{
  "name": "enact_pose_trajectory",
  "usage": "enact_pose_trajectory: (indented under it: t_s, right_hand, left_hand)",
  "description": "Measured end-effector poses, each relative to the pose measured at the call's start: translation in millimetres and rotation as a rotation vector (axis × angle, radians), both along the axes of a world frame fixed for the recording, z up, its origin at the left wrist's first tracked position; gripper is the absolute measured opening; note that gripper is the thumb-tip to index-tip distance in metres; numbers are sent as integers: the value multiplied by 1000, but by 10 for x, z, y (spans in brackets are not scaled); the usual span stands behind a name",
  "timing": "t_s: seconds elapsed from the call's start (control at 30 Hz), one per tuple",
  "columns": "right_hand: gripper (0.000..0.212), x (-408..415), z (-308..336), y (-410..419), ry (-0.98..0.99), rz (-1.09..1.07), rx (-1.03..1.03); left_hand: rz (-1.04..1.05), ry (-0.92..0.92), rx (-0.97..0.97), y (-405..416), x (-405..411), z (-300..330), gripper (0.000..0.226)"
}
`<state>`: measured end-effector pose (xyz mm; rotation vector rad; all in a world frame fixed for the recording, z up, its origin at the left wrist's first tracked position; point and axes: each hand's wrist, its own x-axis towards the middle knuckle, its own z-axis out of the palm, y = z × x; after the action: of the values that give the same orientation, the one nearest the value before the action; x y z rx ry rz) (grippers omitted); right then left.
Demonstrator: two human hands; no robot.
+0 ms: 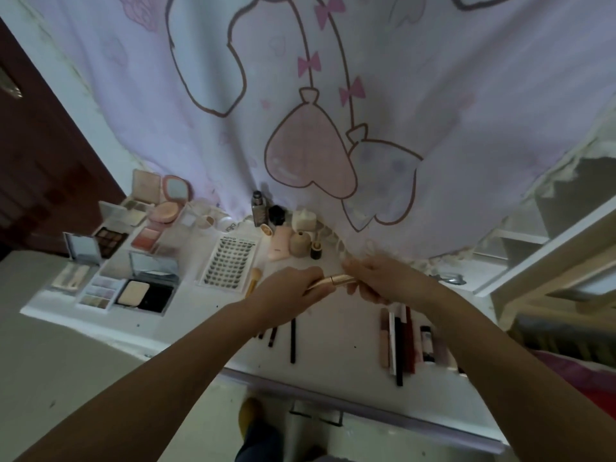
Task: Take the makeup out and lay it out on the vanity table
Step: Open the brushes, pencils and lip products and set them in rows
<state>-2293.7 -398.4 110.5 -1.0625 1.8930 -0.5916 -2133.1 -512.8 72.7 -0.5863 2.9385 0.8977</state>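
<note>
Your two bare forearms reach up from the bottom of the view and meet above the middle of the white vanity table (333, 358). Your left hand (286, 295) is curled closed around one end of a slim gold tube (333, 281), and your right hand (376, 278) is pinched closed on its other end, so the tube spans both hands above the tabletop.

Below your wrists, near the front edge, dark brushes (292, 341) lie side by side left of centre. Right of centre, a row of pens and lip tubes (400, 345) lies parallel, running to the front edge.

At the left end sit opened palettes (110, 240), a black compact (145, 293) with a pale pressed powder, and blush pans (146, 236). A lash tray (230, 260) lies between these and your hands, with a small brush (255, 278) just beside its right edge.

Along the back edge stand small bottles (258, 208), a pink tube (278, 245) and a beige jar (300, 243), close together.

Behind the table hangs a lilac curtain (466, 95) printed with heart balloons and pink bows.
</note>
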Motion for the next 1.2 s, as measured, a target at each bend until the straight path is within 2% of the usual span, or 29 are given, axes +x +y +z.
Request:
enact_pose_trajectory:
  t_s: [0.13,0.17,0.3,0.37,0.47,0.53,0.67,0.7,0.83,0.9,0.97,1.0,1.07,1.13,1.2]
  right_hand:
    - [14,22,45,30,-128,-11,-101]
    - [13,25,63,35,-174,-36,-81]
    - [53,78,80,9,-102,-65,136]
    - [48,91,46,-4,-113,-80,100]
    - [22,59,64,19,-112,-25,13]
    - [13,29,101,36,-163,-40,27]
    - [46,44,111,50,-202,-94,150]
    - [45,46,104,51,-212,-104,136]
    - [19,21,169,80,-229,-59,44]
    - [29,33,206,84,-259,-83,74]
    - [44,66,202,62,-167,-114,80]
    - [45,79,192,50,-115,-124,48]
    - [33,84,176,37,-94,-129,-45]
    - [15,60,199,45,-183,-143,-82]
    - [18,44,230,52,-219,-145,-28]
  left_hand:
    - [7,-6,13,-3,25,86,26]
    - [7,-11,-1,-1,31,95,26]
    - [-7,-15,-66,27,50,99,28]
    - [-12,-22,-57,30,48,97,26]
    - [7,-25,4,7,40,99,27]
    - [9,-24,8,6,39,112,27]
    - [-2,-8,-10,34,23,153,30]
    - [-3,-6,-8,35,16,154,30]
    - [16,9,-7,-8,9,150,29]
    - [-9,5,-89,-12,5,170,28]
    - [-42,8,-150,8,-16,192,28]
    - [-45,12,-149,15,-30,199,28]
    - [-24,26,-99,6,-60,217,27]
    - [-9,31,-80,-19,-71,235,26]
    - [-25,17,-122,-18,-70,260,26]
